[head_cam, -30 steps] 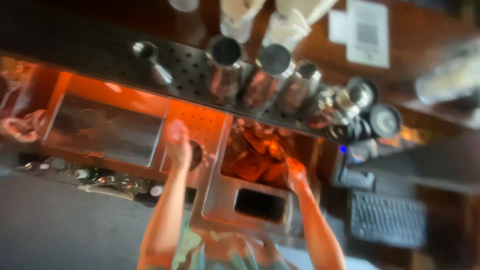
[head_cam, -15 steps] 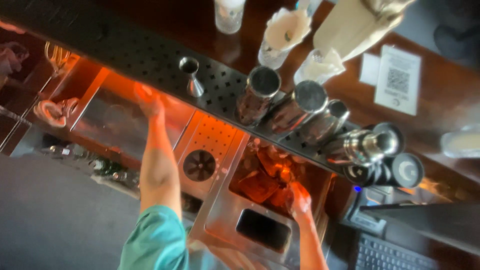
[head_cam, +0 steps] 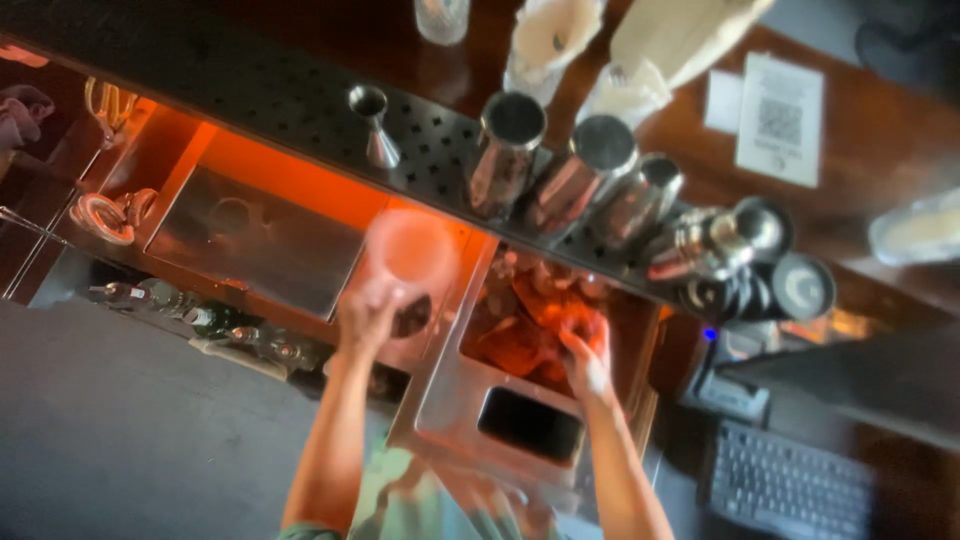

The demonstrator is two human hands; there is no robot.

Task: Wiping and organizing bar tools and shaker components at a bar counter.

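My left hand [head_cam: 372,312] is raised over the steel bar station and grips a clear, blurred tumbler glass [head_cam: 412,250] from below. My right hand [head_cam: 588,352] reaches down into the ice well [head_cam: 520,335], which glows orange; its fingers are curled among the ice, and I cannot tell whether they hold anything. A dark rectangular opening [head_cam: 530,425] lies in the steel just in front of the right hand.
A perforated black bar mat [head_cam: 300,95] carries a jigger [head_cam: 375,125], three steel shaker tins [head_cam: 575,180] and several strainers and lids [head_cam: 760,255]. A steel sink [head_cam: 255,245] lies left. Bottles [head_cam: 230,325] sit below it. A keyboard [head_cam: 790,485] is at lower right.
My left hand reached out to the far left over the sink, then came back toward the middle, now holding a clear glass. My right hand stayed in the ice well.
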